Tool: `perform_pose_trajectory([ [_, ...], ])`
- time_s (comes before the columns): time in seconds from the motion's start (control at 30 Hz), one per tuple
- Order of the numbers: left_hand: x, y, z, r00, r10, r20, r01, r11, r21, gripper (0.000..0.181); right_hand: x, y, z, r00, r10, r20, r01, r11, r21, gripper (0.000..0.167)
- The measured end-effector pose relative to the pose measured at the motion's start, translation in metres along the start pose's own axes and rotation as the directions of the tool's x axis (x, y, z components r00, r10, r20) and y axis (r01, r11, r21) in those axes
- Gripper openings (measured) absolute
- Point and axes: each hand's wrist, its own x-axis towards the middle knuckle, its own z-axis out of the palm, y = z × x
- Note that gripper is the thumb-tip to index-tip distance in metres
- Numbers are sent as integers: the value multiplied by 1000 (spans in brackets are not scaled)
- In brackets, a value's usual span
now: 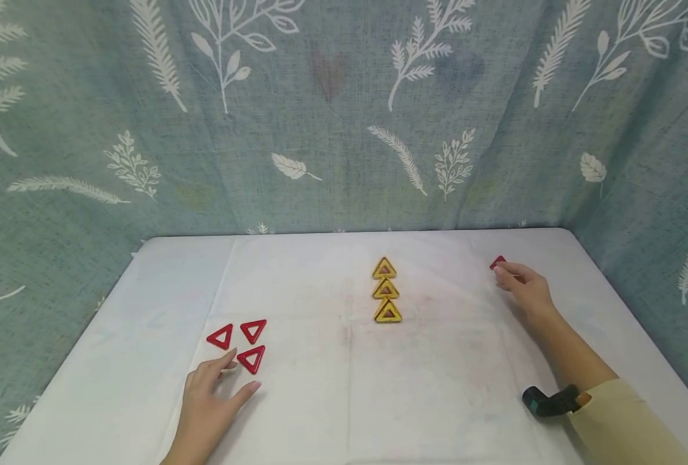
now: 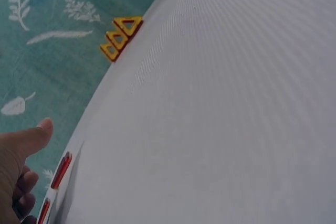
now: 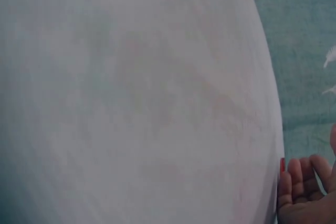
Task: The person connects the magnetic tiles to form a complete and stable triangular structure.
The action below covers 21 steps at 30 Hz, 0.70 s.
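My left hand hovers by three red triangle frames, its thumb and fingers spread and holding nothing. Of these pieces, the lower right triangle is nearest the fingertips. The upper right triangle and left triangle lie just beyond. At the far right, my right hand has its fingertips at another red triangle, which they partly hide. In the right wrist view that hand's thumb stands apart from its fingers, and a sliver of the red triangle shows beside the fingertips.
A column of three yellow triangles with dark red undersides runs down the table's far middle. White cloth covers the table. A leaf-patterned green curtain hangs behind and at the sides. On the right wrist sits a black device.
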Motion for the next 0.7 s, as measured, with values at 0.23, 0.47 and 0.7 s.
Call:
perform_pose_trajectory([
  [0.23,-3,-14,-12,995,-95,32,94,995,45,69,8,-1,-6,999,34,-3,-34,999,0,77],
  [0.47,-2,-12,-12,981,-146,126,141,989,48,70,17,-2,-9,999,26,-32,-27,998,-52,75],
  [0.7,1,-13,0,997,-59,50,53,991,123,64,26,3,-10,999,-15,-39,9,989,-145,69],
])
